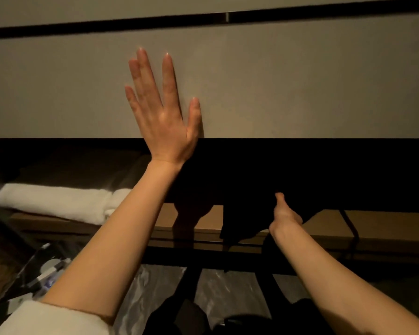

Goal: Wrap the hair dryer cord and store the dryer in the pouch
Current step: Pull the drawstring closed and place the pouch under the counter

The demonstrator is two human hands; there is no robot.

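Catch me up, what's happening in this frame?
A person stands at a dim shelf. The left hand is raised flat with fingers spread against the beige panel, holding nothing. The right hand reaches into the dark recess below, touching a black fabric item, possibly the pouch; its grip is hidden. A dark cord hangs over the shelf edge at right. White towels lie at left. No dryer is clearly visible.

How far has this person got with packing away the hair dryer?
Nothing looks done yet. The left hand is spread flat, empty, against the wall. The right hand reaches into a dark recess at something black I cannot identify. A dark cord hangs loose, unwrapped. Wrapping and pouching remain.
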